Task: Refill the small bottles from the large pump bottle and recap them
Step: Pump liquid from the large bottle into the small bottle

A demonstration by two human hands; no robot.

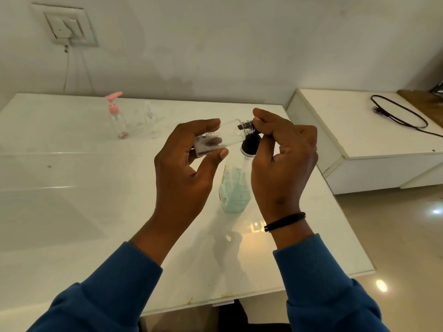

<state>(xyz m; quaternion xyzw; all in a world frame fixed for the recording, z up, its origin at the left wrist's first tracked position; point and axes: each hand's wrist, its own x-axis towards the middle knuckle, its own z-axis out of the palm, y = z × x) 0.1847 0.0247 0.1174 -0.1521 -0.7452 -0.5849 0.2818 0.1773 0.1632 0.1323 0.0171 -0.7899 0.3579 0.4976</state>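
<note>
gripping small bottle (217,137), left hand (184,168), right hand (282,161) pressing half-hidden pump bottle (236,188)

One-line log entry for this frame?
stage: filling | left hand: holds small bottle, tilted | right hand: on pump bottle nozzle | cap: off

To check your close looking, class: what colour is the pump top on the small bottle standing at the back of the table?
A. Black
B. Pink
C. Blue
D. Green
B: the small bottle standing far back on the white table carries a pink pump top.
</note>
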